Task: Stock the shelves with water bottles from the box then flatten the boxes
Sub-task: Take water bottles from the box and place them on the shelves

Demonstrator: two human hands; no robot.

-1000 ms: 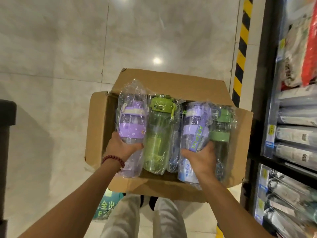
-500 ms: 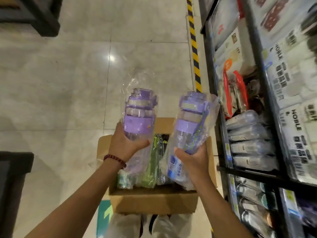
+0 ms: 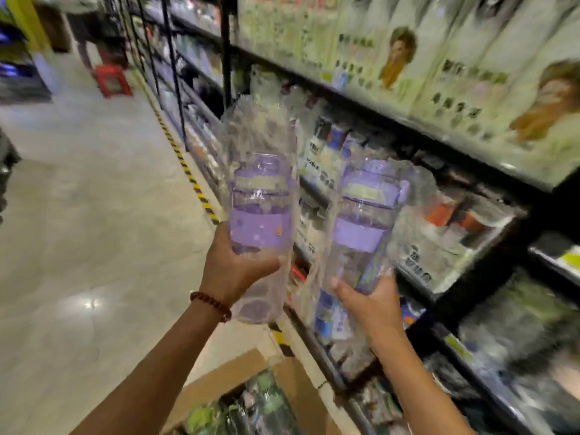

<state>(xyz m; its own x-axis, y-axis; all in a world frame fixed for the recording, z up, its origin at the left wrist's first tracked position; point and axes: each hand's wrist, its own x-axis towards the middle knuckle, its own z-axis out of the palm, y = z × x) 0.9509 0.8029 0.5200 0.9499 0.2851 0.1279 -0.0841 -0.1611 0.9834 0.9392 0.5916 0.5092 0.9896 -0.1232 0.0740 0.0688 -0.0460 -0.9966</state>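
Lifted both bottles up, away from box (image 3: 248, 400) at 6 o'clock. Left hand (image 3: 233, 273) wrapped round left purple bottle (image 3: 262, 215), right hand (image 3: 370, 304) round right purple bottle (image 3: 361, 224). Held upright, ready for shelf (image 3: 452, 271) at 2 o'clock.

The left hand (image 3: 233, 271) grips a clear, purple-banded water bottle in plastic wrap (image 3: 262, 215), upright; the right hand (image 3: 370, 304) grips a second wrapped purple bottle (image 3: 361, 227) beside it. Both are held before black metal shelves (image 3: 464, 287). Below, an open brown cardboard box (image 3: 232, 376) holds green-lidded bottles (image 3: 266, 400).
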